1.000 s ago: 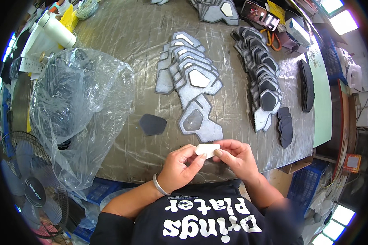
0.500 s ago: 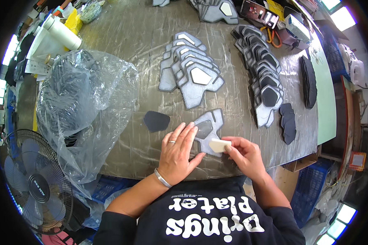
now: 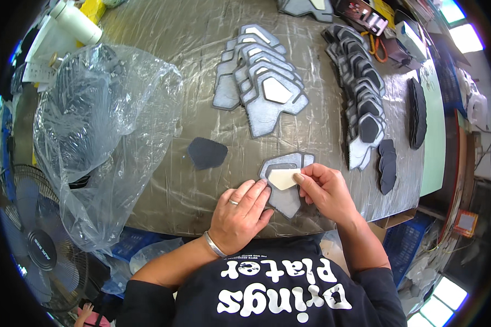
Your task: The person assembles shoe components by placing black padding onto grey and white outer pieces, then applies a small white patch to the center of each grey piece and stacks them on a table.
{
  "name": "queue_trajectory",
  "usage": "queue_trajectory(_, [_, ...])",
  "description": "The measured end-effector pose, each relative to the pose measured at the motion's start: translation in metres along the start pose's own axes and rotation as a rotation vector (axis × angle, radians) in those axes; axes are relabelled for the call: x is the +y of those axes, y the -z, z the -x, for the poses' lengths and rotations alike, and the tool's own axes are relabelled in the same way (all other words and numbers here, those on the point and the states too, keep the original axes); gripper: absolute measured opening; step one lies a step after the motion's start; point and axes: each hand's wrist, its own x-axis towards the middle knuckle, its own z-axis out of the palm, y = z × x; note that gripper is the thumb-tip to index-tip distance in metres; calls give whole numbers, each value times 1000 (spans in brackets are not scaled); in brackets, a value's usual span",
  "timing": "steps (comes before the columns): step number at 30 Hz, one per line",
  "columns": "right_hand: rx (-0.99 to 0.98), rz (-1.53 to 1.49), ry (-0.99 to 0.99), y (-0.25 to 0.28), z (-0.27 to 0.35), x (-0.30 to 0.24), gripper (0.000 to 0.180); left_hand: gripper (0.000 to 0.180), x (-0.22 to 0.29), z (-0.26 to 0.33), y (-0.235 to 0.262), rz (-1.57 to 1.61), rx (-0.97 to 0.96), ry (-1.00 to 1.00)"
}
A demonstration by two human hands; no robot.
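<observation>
A grey shaped fabric piece (image 3: 286, 192) lies on the table right in front of me. My left hand (image 3: 240, 215) presses flat on its left edge, fingers spread. My right hand (image 3: 323, 188) pinches a small pale patch (image 3: 284, 178) and holds it down on the middle of the grey piece. A single dark hexagonal patch (image 3: 206, 152) lies loose on the table to the left of the grey piece.
A fanned stack of finished grey pieces (image 3: 261, 90) lies further back. A row of dark patches (image 3: 360, 111) runs along the right. A crumpled clear plastic bag (image 3: 98, 131) holds dark pieces at left. A floor fan (image 3: 33, 240) stands beside the table (image 3: 174, 65).
My hands came down from holding the pale patch in the air. My left hand now rests on the grey piece and my right hand has set the patch onto it.
</observation>
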Motion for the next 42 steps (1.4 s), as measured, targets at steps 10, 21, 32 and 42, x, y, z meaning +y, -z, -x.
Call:
queue_trajectory(10, [58, 16, -106, -7, -8, -4, 21, 51, -2, 3, -4, 38, 4, 31])
queue_trajectory(21, [107, 17, -112, -11, -8, -1, 20, 56, -1, 2, -4, 13, -20, 33])
queue_trajectory(32, [115, 55, -78, -12, -10, 0, 19, 64, -2, -2, -3, 42, -31, 30])
queue_trajectory(42, [163, 112, -18, -12, -11, 8, 19, 62, -2, -10, -5, -98, -77, -31])
